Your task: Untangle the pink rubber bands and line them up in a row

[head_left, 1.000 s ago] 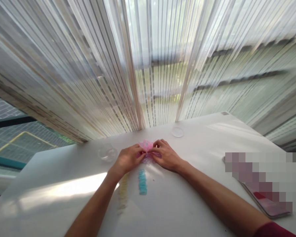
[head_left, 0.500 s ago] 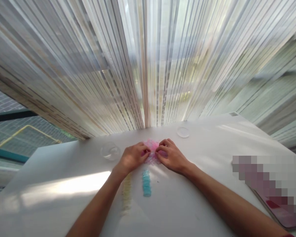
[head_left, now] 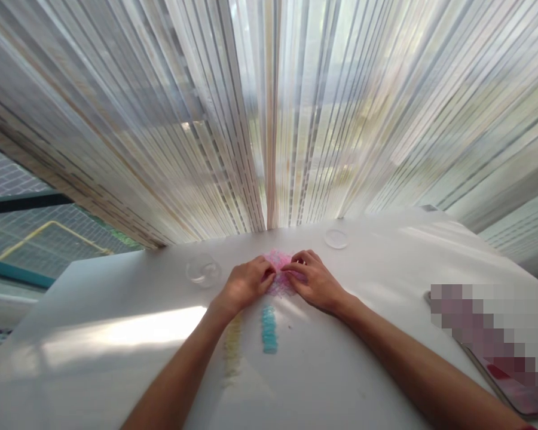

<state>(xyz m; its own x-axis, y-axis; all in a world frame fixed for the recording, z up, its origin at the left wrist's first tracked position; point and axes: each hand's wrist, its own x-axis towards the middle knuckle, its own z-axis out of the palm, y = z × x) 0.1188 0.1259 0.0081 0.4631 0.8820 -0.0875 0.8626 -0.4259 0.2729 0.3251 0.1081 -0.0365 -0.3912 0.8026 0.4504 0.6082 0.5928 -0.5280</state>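
A loose pile of small pink and pale-coloured translucent pieces (head_left: 278, 259) lies on the white table (head_left: 332, 370), between my two hands. My left hand (head_left: 250, 282) is at the pile's left side, its thumb and fingers closed in a pinch. From the right, my right hand (head_left: 314, 282) reaches over the pile with its thumb and forefinger together. Whatever is between the fingertips is too small to make out. Nearer to me is a neat row of blue pieces (head_left: 269, 330). Left of it runs a row of yellowish pieces (head_left: 233, 352), partly behind my left forearm.
A clear round container (head_left: 203, 270) stands left of my left hand. Towards the far edge is a clear round lid or dish (head_left: 336, 239). A phone (head_left: 497, 376), partly blurred out, lies at the right. Striped sheer curtains (head_left: 271, 137) hang behind the table.
My thumb and fingers have shifted slightly over the pile. The whole view has moved a little; the rows and the clear containers stay where they were on the table.
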